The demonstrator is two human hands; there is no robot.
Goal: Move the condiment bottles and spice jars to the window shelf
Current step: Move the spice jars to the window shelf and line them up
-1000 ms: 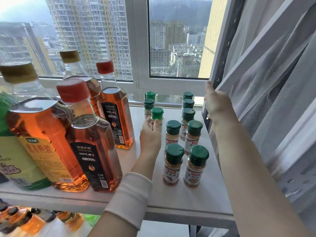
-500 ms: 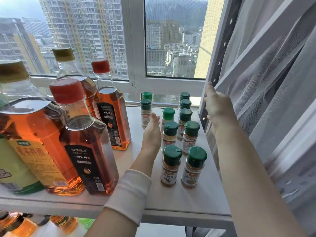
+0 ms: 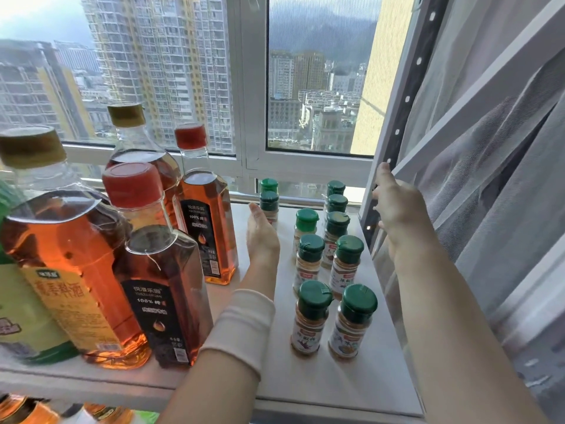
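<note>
Spice jars [image 3: 312,316] green-capped, in rows on the window shelf [image 3: 351,390], amber condiment bottles [image 3: 165,286] crowding its left side, left hand [image 3: 263,237] flat and empty between them, right hand [image 3: 400,212] against the rack upright [image 3: 397,130], grasp unclear, curtain [image 3: 504,179] beside

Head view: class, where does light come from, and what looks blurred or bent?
Head view: daylight enters through the window, backlighting the amber bottles so they glow; the lower left corner is blurred, the left hand slightly soft; the shelf upright leans from wide-angle distortion.
</note>
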